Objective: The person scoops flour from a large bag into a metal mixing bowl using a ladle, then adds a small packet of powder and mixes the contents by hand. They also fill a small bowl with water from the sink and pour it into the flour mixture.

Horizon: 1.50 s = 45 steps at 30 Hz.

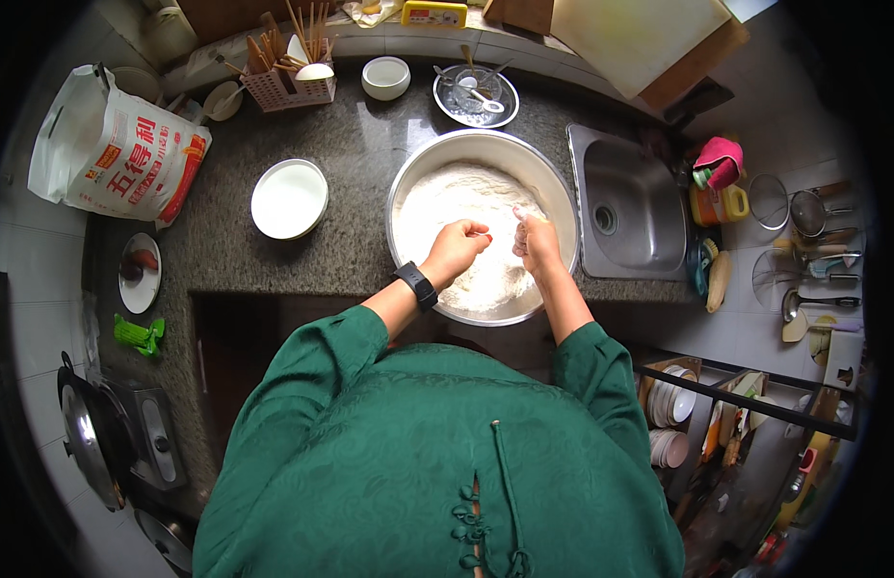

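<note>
A wide stainless steel basin (568,217) stands at the counter's front edge, holding a broad heap of white flour (454,191). Over the flour is my left hand (458,249), its fingers curled with thumb and fingertips close together; a black watch (416,286) is on that wrist. Whether anything is pinched there I cannot tell. My right hand (535,240) is over the right part of the basin, thumb up and fingers curled in, with flour on the fingers. What lies inside its curl is hidden.
A steel sink (635,202) adjoins the basin's right side. Left lie a white bowl (289,199), an open flour bag (129,155) and a plate (151,289). Behind stand a small bowl (386,78), a metal dish with spoons (453,112) and a chopstick basket (288,90). A stove (158,437) is at lower left.
</note>
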Available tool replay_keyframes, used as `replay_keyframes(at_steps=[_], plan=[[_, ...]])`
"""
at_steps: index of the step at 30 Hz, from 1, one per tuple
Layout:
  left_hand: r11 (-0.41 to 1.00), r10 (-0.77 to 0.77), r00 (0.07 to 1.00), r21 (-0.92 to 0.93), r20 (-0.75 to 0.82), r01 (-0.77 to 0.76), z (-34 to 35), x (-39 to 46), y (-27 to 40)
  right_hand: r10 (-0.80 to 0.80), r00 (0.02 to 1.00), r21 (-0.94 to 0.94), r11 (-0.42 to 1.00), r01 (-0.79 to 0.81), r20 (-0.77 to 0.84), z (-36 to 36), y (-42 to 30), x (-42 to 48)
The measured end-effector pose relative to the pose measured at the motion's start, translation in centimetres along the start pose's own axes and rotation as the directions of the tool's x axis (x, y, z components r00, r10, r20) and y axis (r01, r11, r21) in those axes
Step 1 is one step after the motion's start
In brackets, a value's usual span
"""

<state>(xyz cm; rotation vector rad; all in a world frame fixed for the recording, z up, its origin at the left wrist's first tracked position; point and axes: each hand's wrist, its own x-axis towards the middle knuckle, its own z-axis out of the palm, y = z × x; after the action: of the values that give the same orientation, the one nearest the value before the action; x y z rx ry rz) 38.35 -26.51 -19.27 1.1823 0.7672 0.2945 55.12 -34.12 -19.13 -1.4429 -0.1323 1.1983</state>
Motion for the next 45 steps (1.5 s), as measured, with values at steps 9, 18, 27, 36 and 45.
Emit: replay_keyframes(at_steps=[9,18,27,36,45], plan=[[0.996,0.084,0.992,0.041,-0.092,-0.08,0.5,0.6,-1.1,-0.037,0.996,-0.091,0.995,0.045,0.086,0.2,-0.2,-0.6],[0.892,0.364,0.929,0.311,-0.067,-0.327,4.8,-2.4,-0.4,-0.041,0.999,-0.212,0.977,0.036,-0.019,-0.2,0.1,0.4],[0.923,0.32,0.931,0.162,0.178,-0.348,9.0,-1.6,1.4,0.06,0.991,0.107,0.992,-0.073,0.122,0.3,0.2,-0.3],[0.946,-0.178,0.969,-0.241,0.172,0.217,2.8,4.6,1.8,0.02,0.901,0.294,0.942,-0.162,0.434,-0.1,0.6,-2.6],[0.972,0.016,0.971,-0.224,-0.237,-0.07,2.5,1.3,4.6,-0.285,0.953,-0.304,0.903,0.304,0.106,0.3,0.2,1.6]])
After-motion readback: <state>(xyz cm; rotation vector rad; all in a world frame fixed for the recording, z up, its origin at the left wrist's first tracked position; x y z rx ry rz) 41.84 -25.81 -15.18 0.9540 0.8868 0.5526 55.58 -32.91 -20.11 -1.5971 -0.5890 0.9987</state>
